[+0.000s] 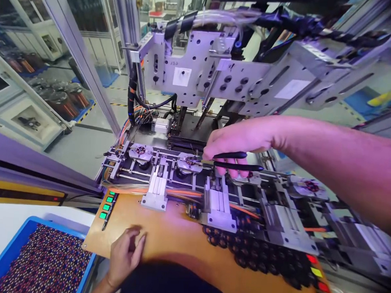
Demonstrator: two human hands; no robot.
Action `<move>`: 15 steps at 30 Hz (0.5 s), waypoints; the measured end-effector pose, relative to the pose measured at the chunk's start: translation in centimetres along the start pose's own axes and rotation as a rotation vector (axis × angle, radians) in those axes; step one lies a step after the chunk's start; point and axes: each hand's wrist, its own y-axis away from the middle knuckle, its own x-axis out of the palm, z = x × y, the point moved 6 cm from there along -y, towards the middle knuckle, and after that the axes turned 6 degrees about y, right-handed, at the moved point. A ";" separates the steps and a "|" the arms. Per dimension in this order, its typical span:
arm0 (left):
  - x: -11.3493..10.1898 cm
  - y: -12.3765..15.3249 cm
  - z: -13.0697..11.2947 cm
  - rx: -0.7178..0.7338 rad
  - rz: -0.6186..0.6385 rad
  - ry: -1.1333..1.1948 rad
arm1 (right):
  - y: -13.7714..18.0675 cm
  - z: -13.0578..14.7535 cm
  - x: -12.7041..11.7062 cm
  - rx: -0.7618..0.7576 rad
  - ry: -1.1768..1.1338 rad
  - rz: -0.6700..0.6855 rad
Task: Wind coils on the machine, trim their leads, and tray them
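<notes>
Right hand (230, 141) grips a black-handled tool (231, 156) beyond the orange board (174, 233), its tips at a round fixture (194, 168); left hand (124, 250), loosely curled with thumb apart, is over the board's left part. Dark parts (255, 252) lie on its right; a blue bin (31, 220) stands left of it.

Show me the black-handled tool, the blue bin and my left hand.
Black-handled tool (231, 156), head view: upper handle.
Blue bin (9, 252), head view: left wall.
Left hand (123, 250), head view: middle of the hand.

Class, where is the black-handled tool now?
In the head view, the tool is right of centre, in the right hand, near a rounded silver metal fixture.
</notes>
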 end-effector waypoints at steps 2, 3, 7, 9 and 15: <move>0.1 0.0 0.2 -0.002 0.002 -0.008 | -0.2 0.0 -0.1 -0.031 0.010 0.009; 0.1 0.0 0.3 -0.003 0.004 -0.009 | -0.2 0.0 -0.1 -0.037 0.021 0.008; 0.2 -0.1 0.4 -0.006 0.013 -0.012 | -0.2 0.1 -0.4 -0.003 0.060 -0.008; 0.2 -0.1 0.5 -0.009 0.017 -0.011 | -0.3 0.2 -0.4 0.010 0.067 -0.013; 0.3 0.0 0.6 -0.004 0.029 -0.004 | -0.1 0.7 0.1 -0.082 -0.036 -0.024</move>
